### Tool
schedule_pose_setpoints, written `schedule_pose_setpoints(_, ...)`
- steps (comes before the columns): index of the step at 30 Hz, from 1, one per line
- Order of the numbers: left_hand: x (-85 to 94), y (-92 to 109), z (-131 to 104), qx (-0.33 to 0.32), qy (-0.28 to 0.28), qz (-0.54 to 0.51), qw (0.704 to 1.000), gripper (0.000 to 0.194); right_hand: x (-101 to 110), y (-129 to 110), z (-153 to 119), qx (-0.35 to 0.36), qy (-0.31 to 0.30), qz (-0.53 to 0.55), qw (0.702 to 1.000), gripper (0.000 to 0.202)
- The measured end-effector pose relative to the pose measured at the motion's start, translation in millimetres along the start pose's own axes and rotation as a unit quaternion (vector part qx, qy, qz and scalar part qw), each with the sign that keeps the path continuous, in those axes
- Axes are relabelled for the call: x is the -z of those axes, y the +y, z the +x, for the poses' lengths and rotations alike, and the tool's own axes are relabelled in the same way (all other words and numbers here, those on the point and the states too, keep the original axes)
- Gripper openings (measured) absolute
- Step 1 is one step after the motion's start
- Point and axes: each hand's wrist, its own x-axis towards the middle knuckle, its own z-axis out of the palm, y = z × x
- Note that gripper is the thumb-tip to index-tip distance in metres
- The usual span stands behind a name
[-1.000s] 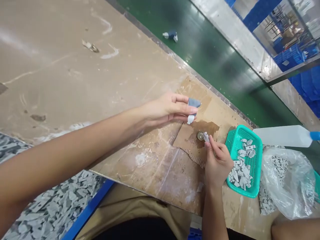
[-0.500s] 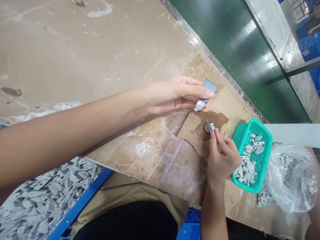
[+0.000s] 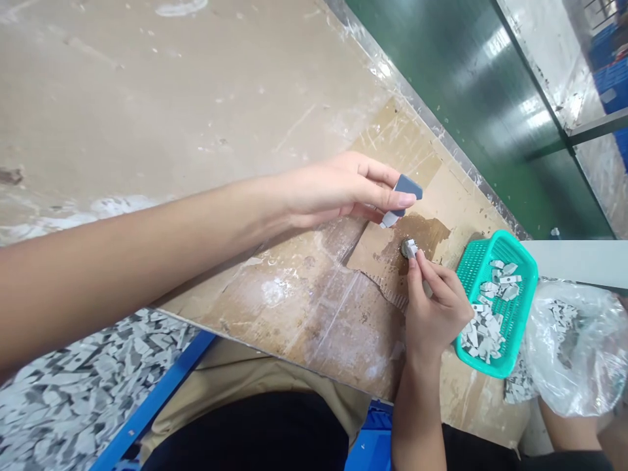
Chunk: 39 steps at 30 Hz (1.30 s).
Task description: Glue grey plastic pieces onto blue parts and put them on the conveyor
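Observation:
Between thumb and fingers, my left hand [image 3: 353, 186] grips a dark grey plastic piece [image 3: 409, 188] with a paler grey piece [image 3: 390, 218] at its lower end. Whether the two are joined I cannot tell. My right hand [image 3: 434, 304] pinches a small light grey plastic piece [image 3: 411, 248] right at a little round dark container [image 3: 403, 248]. That container sits on a torn cardboard sheet [image 3: 370, 260], inside a wet brown stain [image 3: 432, 230]. Part of the small piece is hidden by my fingertips.
Right of my right hand stands a green plastic basket [image 3: 528, 288] holding many small grey pieces. Beyond it lies a clear plastic bag [image 3: 589, 353] of pieces, near another person's arm [image 3: 572, 422]. A blue-edged bin [image 3: 161, 392] full of grey pieces is at lower left.
My left hand, with the dark grey piece, has come slightly down and left, closer to my right hand. My right hand has barely shifted, its small piece still at the round container.

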Motion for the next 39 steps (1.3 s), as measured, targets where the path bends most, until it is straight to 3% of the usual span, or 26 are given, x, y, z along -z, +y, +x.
schedule_pose_setpoints(3, -1.1, -1, 0, 0.001, -0.001, 0.012, 1.000, 0.014, 1, -2, 0, 0.006, 0.011, 0.004, 1.000, 0.017)
schedule_pose_setpoints(9, -15.2, -9, -3, -0.035, 0.072, 0.085, 0.993, 0.015, 7, -6, 3, -0.037, 0.058, 0.058, 0.996, 0.018)
schedule_pose_setpoints(13, -27.9, -21, -8, -0.072, 0.027, 0.095, 0.992, 0.015, 11, -6, 4, -0.034, 0.079, 0.145, 0.986, 0.023)
schedule_pose_setpoints(17, -36.2, -28, -14, -0.072, -0.017, 0.088, 0.993, 0.016, 15, -8, 5, -0.004, 0.045, 0.187, 0.981, 0.030)
schedule_pose_setpoints(25, -41.1, -24, -21, -0.122, -0.034, 0.140, 0.982, 0.016, 22, -10, 5, 0.029, -0.004, 0.205, 0.978, 0.036)
schedule_pose_setpoints(31, -43.4, -26, -25, -0.202, -0.002, 0.242, 0.949, 0.010, 21, -13, 5, 0.043, -0.030, 0.188, 0.981, 0.040)
schedule_pose_setpoints(39, -47.4, -26, -31, -0.193, 0.036, 0.287, 0.938, 0.009, 14, -19, -1, 0.044, -0.036, 0.192, 0.980, 0.051)
